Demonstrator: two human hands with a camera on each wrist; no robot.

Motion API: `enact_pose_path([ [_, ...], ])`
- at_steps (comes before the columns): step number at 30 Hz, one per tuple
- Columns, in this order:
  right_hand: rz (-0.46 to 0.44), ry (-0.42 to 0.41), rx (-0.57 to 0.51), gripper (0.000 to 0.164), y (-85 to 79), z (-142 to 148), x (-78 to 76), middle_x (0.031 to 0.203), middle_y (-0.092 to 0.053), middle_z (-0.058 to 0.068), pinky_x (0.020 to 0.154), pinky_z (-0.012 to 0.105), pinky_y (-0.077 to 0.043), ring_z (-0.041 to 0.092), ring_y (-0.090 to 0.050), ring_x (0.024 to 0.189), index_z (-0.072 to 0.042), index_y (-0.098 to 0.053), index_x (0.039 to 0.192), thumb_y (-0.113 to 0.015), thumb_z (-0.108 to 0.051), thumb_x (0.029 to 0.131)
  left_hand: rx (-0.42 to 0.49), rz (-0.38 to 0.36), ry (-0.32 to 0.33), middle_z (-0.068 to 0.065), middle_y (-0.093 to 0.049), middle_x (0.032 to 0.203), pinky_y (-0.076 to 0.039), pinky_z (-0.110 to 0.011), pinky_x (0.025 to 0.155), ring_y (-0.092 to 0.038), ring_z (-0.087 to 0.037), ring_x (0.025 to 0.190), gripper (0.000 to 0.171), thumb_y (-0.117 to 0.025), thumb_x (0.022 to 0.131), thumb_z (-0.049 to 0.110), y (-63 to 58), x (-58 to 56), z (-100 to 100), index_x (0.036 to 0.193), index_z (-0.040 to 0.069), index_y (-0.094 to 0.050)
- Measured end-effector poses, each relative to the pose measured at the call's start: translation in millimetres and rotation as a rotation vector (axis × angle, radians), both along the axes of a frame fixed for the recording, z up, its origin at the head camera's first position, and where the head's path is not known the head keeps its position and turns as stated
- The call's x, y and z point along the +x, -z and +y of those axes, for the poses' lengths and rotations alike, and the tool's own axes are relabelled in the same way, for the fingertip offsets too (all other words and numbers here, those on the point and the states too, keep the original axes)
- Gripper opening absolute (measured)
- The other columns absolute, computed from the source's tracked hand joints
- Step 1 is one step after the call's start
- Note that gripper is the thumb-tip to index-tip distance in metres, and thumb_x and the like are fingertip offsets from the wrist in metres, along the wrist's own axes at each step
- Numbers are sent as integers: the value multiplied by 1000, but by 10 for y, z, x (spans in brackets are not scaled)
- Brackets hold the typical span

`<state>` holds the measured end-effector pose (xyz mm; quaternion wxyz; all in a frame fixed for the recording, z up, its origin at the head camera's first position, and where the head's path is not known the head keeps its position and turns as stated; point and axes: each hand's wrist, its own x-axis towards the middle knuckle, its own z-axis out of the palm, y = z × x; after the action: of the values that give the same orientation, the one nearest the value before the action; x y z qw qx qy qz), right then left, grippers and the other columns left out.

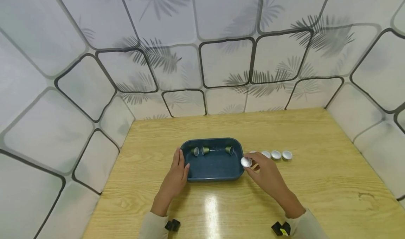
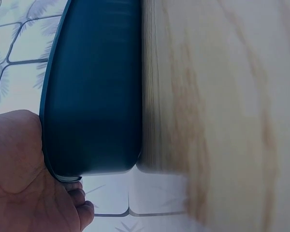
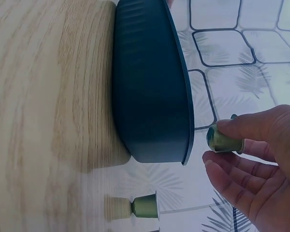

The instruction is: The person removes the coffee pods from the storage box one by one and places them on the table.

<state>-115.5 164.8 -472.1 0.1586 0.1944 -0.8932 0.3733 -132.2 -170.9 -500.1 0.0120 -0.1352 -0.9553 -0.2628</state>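
My left hand (image 1: 175, 177) holds the left side of a dark blue tray (image 1: 215, 178), its fingers along the outer wall and the thumb at the rim. At the tray's right rim, my right hand (image 1: 267, 172) pinches a green coffee capsule (image 3: 225, 139) between thumb and fingers. In the head view, that capsule's silver lid (image 1: 246, 162) faces up towards me. Inside the tray, three green capsules lie on their sides near the back wall: one on the left (image 1: 195, 151), another beside it (image 1: 205, 150) and one on the right (image 1: 229, 150).
Several capsules stand lid up in a row right of the tray, the rightmost capsule (image 1: 287, 155) at the end; my right hand partly hides the row. Patterned panels (image 1: 227, 63) enclose the wooden table (image 1: 152, 137) at the back and sides.
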Motion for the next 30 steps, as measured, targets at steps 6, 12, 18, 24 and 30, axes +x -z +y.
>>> enact_pose_path([
  [6, -2, 14, -31, 37, 9, 9, 20, 98, -67, 5, 62, 25, -57, 13, -65, 77, -2, -69, 115, -83, 3, 81, -9, 3, 1, -25, 2, 167, -32, -52, 116, -13, -39, 153, 66, -40, 112, 24, 6, 0, -15, 158, -11, -8],
  [12, -17, 41, -46, 36, 51, 43, 11, 98, -66, 8, 62, 24, -57, 15, -67, 77, 1, -68, 115, -80, 6, 82, -2, 10, 5, -26, 1, 167, -32, -53, 116, -14, -40, 153, 66, -40, 112, 23, -8, 5, -19, 157, -12, -9],
  [18, -62, 54, -47, 38, 68, 76, 0, 102, -67, 14, 65, 26, -59, 23, -70, 82, 5, -67, 116, -78, 11, 81, 0, 8, 5, -26, 1, 167, -31, -53, 116, -13, -40, 153, 66, -40, 112, 23, -20, 13, -27, 157, -12, -9],
  [24, -94, 90, -12, 38, 59, 128, -12, 106, -66, 18, 66, 29, -60, 28, -71, 85, 7, -65, 116, -77, 12, 81, -5, -5, 10, -25, 4, 167, -30, -52, 117, -10, -38, 154, 66, -39, 112, 25, 5, -5, -11, 157, -12, -7],
  [30, -73, 117, 72, 34, 99, 166, -28, 100, -67, 17, 63, 29, -58, 24, -70, 78, 6, -65, 109, -80, 9, 79, -4, -3, 14, -26, 3, 167, -31, -52, 116, -10, -39, 154, 66, -39, 112, 24, -2, 2, -4, 157, -12, -8],
])
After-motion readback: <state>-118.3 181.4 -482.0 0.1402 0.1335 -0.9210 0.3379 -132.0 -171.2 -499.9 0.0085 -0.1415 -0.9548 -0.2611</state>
